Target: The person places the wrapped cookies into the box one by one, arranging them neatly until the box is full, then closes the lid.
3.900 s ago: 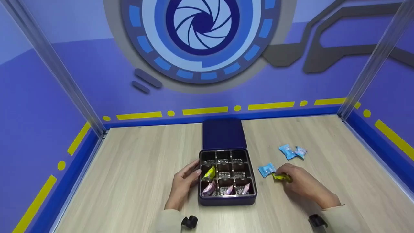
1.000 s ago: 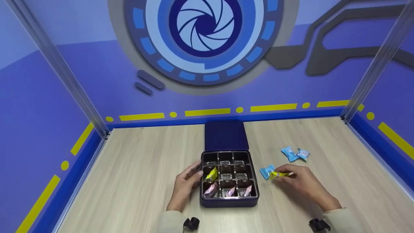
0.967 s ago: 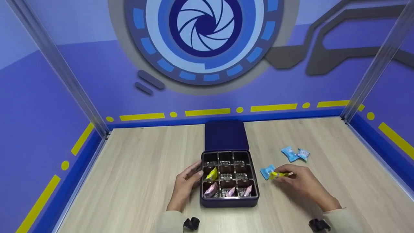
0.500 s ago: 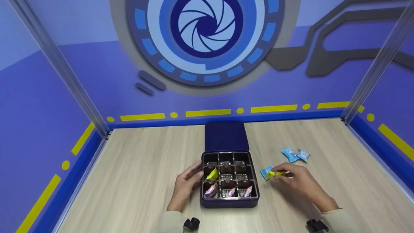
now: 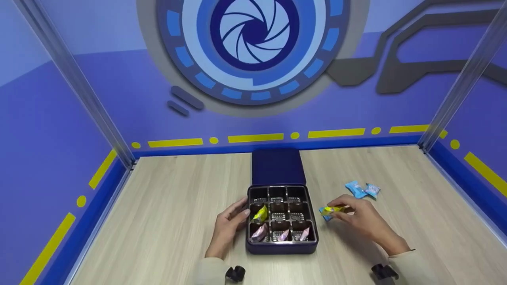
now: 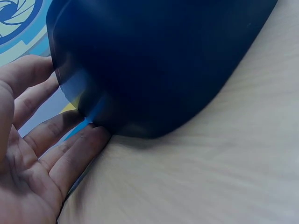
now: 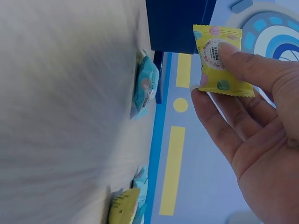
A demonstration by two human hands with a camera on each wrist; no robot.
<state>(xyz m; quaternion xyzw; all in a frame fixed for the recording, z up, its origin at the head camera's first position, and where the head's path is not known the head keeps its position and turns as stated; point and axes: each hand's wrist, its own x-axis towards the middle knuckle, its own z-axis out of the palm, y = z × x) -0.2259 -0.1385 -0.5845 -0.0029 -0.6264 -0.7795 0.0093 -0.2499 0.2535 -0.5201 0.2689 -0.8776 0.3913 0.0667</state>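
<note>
- The yellow sweet (image 7: 214, 73) is pinched by the right grip (image 5: 362, 215), right of the box (image 5: 282, 249); it may be dropped if squeezed unevenly.
- The nearest blue sweet (image 7: 146, 86) may be dislodged by low travel.
- The box, merely touched by the left grip (image 5: 228, 223), may be shifted if struck.

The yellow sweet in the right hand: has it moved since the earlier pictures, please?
Yes: in the head view, the yellow sweet has shifted left, nearer the box, and now hides much of a blue sweet.
</note>
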